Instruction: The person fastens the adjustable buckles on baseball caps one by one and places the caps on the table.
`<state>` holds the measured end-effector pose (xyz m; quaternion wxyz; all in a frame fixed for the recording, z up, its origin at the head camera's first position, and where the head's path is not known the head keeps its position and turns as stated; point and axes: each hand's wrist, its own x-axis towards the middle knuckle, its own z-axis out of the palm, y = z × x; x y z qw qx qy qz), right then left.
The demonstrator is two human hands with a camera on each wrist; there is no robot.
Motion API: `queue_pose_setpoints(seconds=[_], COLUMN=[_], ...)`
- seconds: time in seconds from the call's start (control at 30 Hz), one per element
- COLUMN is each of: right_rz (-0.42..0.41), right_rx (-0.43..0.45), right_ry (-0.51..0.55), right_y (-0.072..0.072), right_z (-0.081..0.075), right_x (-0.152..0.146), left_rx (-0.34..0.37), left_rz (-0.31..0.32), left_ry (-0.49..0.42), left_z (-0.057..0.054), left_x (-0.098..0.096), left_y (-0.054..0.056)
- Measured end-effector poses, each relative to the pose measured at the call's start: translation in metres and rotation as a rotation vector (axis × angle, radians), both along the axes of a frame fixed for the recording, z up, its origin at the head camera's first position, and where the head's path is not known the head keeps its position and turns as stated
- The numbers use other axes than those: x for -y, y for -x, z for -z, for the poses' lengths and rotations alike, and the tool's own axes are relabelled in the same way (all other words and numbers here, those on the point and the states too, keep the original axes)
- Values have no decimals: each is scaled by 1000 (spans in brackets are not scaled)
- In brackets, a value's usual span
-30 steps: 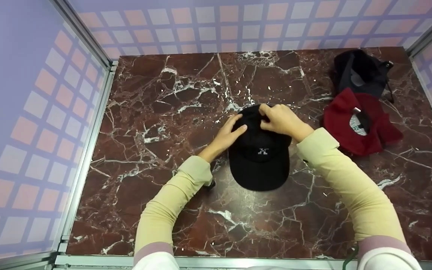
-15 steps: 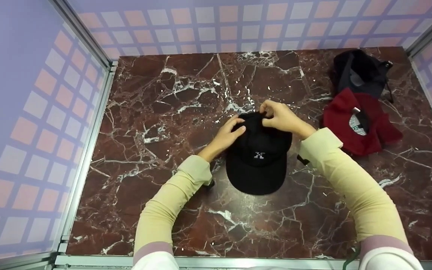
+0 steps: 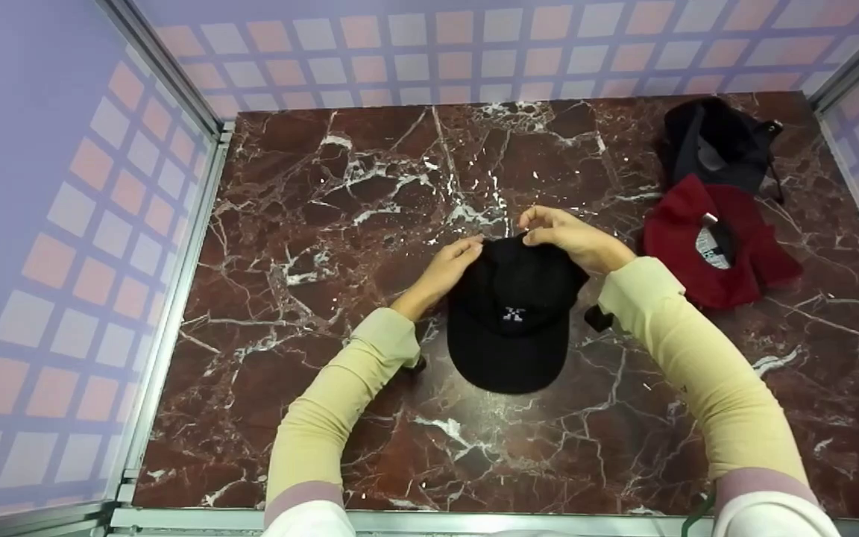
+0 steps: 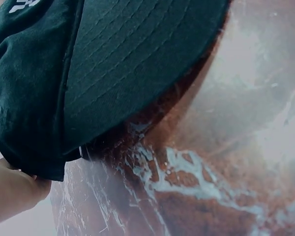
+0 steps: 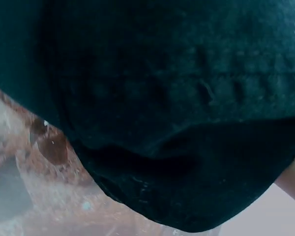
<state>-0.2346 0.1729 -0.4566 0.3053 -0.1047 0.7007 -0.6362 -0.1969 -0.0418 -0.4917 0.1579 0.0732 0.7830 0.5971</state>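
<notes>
A black baseball cap (image 3: 510,359) with a small white emblem lies in the middle of the table, its brim toward me. My left hand (image 3: 450,270) grips its back left edge; in the left wrist view the fingers (image 4: 19,196) tuck under the rim below the brim's end. At the back right of the crown, my right hand (image 3: 575,239) pinches the edge, thumb on the near side and fingers bent behind. Dark cloth of the cap (image 5: 177,88) fills most of the right wrist view, where only a sliver of the right hand (image 5: 294,182) shows.
To the right, a red cap (image 3: 672,242) lies with its inside up, overlapping a dark navy cap (image 3: 750,160) behind it. The marbled table (image 3: 310,224) is bounded by a tiled-pattern wall (image 3: 400,56) at the back and metal rails (image 3: 176,313) at the side.
The black cap has shifted slightly toward me and to the left. My right hand has moved from on top of the crown to its back edge; the left fingers have slid along the edge.
</notes>
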Motion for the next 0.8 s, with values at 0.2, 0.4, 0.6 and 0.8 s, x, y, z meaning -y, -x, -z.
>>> queue_pose_setpoints(seconds=[0.2, 0.4, 0.6, 0.8], right_rz=[-86, -135, -150, -119], right_rx=[115, 186, 262, 270], right_ry=[145, 277, 317, 286], right_y=[-1, -2, -4, -5], right_z=[1, 5, 4, 4], right_x=[-3, -4, -3, -2], left_rx=[43, -49, -23, 112], left_rz=[6, -1, -3, -15], left_ry=[-16, 32, -56, -295], left_z=[-1, 0, 1, 5], left_x=[0, 0, 1, 2], left_y=[0, -2, -3, -5])
